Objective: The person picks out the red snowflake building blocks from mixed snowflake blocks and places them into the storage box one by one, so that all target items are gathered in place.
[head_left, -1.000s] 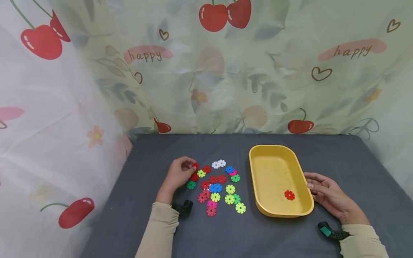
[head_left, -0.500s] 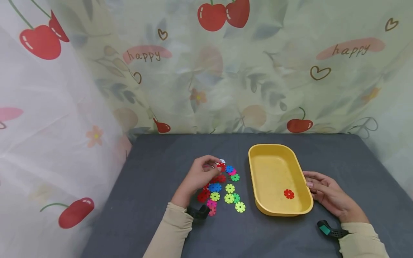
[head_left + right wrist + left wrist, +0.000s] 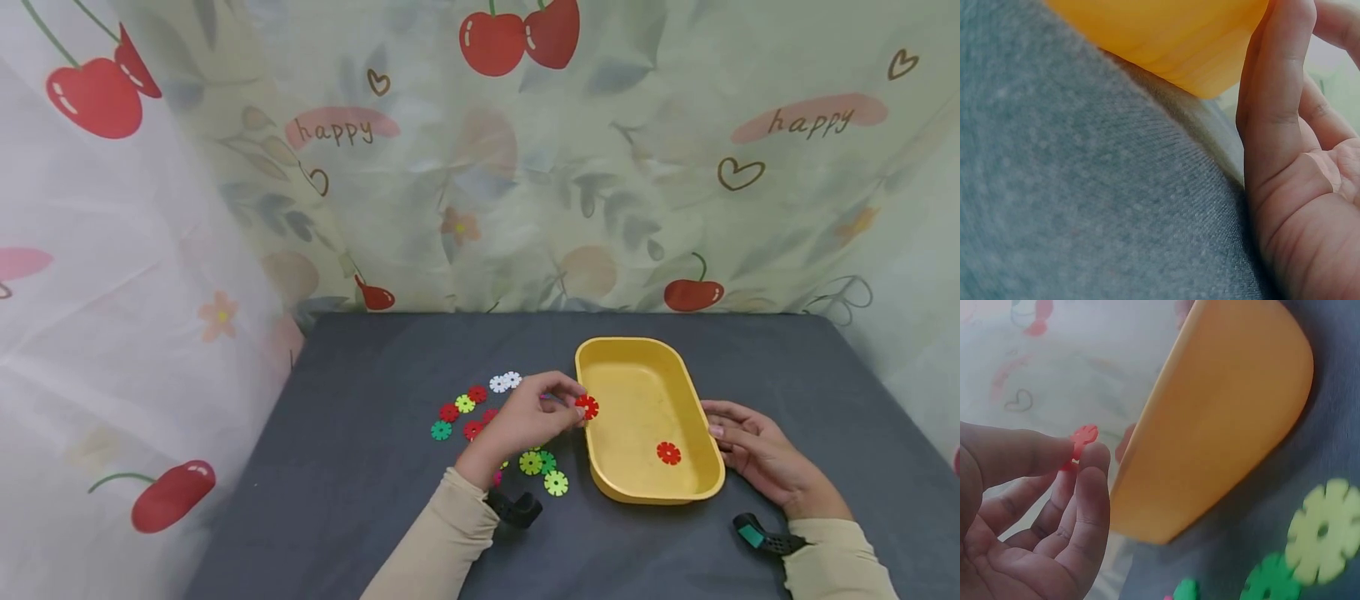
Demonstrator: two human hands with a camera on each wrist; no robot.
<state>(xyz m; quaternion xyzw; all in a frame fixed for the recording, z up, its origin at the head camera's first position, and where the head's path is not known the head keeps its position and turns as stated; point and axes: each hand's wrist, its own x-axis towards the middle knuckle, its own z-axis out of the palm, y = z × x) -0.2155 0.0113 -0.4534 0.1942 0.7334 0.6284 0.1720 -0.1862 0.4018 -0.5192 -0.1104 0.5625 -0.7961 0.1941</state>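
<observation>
My left hand (image 3: 536,412) pinches a notched red plastic disc (image 3: 587,407) between thumb and fingertips, over the left rim of a yellow tray (image 3: 637,392). The left wrist view shows this red disc (image 3: 1087,435) tilted nearly edge-on, above the tray's outer wall (image 3: 1222,419). A second red disc (image 3: 669,453) lies flat inside the tray, towards its near end. My right hand (image 3: 768,450) rests against the tray's right side, its fingers fairly straight. In the right wrist view those fingers (image 3: 1279,81) lie along the yellow wall (image 3: 1172,37).
Several loose notched discs lie left of the tray on the grey cloth (image 3: 360,375): white discs (image 3: 505,382) at the back, a dark green disc (image 3: 441,430) leftmost, a yellow-green disc (image 3: 556,482) nearest the front. My left forearm covers part of the group. A printed curtain (image 3: 420,200) hangs behind.
My left hand has carried the red disc rightwards from the left end of the loose discs, across them, to the tray's left rim. The right hand stays at the tray's side.
</observation>
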